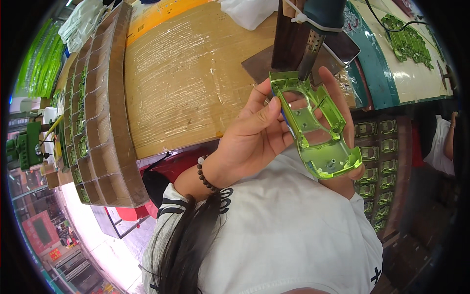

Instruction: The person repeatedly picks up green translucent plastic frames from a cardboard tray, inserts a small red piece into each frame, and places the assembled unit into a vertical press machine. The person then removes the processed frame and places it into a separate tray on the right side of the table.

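A translucent green toy car body shell [313,125] is held up in front of my chest, its hollow inside toward me. My left hand [257,125] grips its left side, the thumb on the edge and the fingers behind. Along the right side and underneath runs my right hand [342,112], partly hidden by the shell. The shell's far end is right by the perforated metal nozzle [312,51] of a dark hot-air gun [324,15], which points down; I cannot tell whether they touch.
A tape-covered cardboard sheet [181,78] lies on the bench. To the left stands a divided box [115,103] with green shells in some compartments. More green shells [369,147] fill a tray at right. A phone [341,48], a plastic bag [249,12] and green parts [404,41] lie farther back.
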Tool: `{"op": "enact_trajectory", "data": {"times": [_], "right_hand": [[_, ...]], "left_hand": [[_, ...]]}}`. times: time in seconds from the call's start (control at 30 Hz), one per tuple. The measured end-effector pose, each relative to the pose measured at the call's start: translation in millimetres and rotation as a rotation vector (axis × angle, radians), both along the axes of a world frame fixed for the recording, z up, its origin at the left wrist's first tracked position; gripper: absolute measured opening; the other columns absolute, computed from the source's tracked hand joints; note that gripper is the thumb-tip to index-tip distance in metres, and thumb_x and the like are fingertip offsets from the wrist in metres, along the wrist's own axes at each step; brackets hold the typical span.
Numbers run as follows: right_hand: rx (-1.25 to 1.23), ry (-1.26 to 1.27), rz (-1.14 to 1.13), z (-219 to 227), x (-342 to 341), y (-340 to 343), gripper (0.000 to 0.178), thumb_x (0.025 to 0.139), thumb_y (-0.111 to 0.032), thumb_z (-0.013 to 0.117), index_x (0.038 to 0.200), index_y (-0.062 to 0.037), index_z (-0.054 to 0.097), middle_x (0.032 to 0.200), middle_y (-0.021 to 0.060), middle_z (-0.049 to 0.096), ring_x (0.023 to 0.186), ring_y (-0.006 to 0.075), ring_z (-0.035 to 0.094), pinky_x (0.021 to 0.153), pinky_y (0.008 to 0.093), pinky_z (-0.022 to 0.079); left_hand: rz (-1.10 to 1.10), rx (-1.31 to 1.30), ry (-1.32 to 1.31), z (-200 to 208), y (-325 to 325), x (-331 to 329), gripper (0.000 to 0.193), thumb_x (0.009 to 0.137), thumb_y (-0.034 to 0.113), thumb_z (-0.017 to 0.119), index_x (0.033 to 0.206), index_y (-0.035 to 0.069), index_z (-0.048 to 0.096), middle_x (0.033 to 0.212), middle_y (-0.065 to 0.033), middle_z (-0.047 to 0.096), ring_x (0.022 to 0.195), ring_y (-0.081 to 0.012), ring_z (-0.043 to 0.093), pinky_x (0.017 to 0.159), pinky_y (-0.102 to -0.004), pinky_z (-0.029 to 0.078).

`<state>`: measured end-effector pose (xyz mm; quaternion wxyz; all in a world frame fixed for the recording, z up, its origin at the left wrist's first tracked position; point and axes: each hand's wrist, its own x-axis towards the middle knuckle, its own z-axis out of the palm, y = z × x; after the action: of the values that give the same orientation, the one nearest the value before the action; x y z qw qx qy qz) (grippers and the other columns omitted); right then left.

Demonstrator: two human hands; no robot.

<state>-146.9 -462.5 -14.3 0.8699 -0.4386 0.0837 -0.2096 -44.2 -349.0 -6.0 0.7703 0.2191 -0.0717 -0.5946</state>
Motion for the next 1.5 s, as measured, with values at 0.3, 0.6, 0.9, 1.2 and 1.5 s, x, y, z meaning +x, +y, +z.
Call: {"op": "enact_trajectory", "data": {"times": [0.3, 0.6, 0.9, 1.2, 1.5], "right_hand": [[-0.036, 0.021, -0.002, 2, -1, 0, 0.144, 0.034, -0.065, 0.080, 0.139, 0.0003, 0.006, 0.120, 0.0205, 0.049, 0.112, 0.0259, 0.050, 0.097, 0.0355, 0.038], [0.023, 0.016, -0.071, 8, -1, 5, 0.143, 0.033, -0.058, 0.084, 0.139, -0.0005, 0.007, 0.118, 0.0202, 0.051, 0.112, 0.0264, 0.050, 0.097, 0.0361, 0.039], [0.058, 0.148, -0.110, 13, -1, 2, 0.084, 0.076, -0.021, 0.069, 0.139, -0.0045, 0.017, 0.119, 0.0175, 0.051, 0.107, 0.0225, 0.054, 0.089, 0.0311, 0.046], [0.060, -0.005, -0.157, -9, -1, -1, 0.072, 0.081, -0.015, 0.063, 0.137, -0.0040, 0.020, 0.121, 0.0163, 0.050, 0.105, 0.0231, 0.055, 0.084, 0.0314, 0.049], [0.106, 0.012, -0.171, -9, 1, -2, 0.073, 0.082, -0.015, 0.062, 0.138, -0.0039, 0.017, 0.122, 0.0201, 0.048, 0.105, 0.0255, 0.055, 0.082, 0.0332, 0.051]], "left_hand": [[0.005, -0.009, -0.027, 1, 1, 0, 0.052, 0.091, 0.026, 0.044, 0.136, 0.015, 0.020, 0.128, -0.0066, 0.039, 0.120, -0.0307, 0.042, 0.102, -0.0445, 0.036], [0.015, -0.005, -0.011, 1, -1, -1, 0.046, 0.091, 0.024, 0.045, 0.133, 0.016, 0.026, 0.126, -0.0055, 0.043, 0.118, -0.0253, 0.045, 0.099, -0.0405, 0.040], [-0.021, 0.014, -0.046, 2, -1, -1, 0.045, 0.091, 0.023, 0.047, 0.131, 0.018, 0.028, 0.131, -0.0069, 0.039, 0.118, -0.0270, 0.045, 0.095, -0.0425, 0.043], [-0.039, -0.032, -0.019, 2, -6, 0, 0.043, 0.091, 0.016, 0.049, 0.126, 0.022, 0.026, 0.121, -0.0054, 0.047, 0.108, -0.0181, 0.050, 0.091, -0.0363, 0.042], [-0.017, -0.020, -0.046, 1, -7, 0, 0.043, 0.092, 0.017, 0.048, 0.128, 0.019, 0.025, 0.122, -0.0053, 0.047, 0.107, -0.0172, 0.050, 0.091, -0.0357, 0.042]]}}
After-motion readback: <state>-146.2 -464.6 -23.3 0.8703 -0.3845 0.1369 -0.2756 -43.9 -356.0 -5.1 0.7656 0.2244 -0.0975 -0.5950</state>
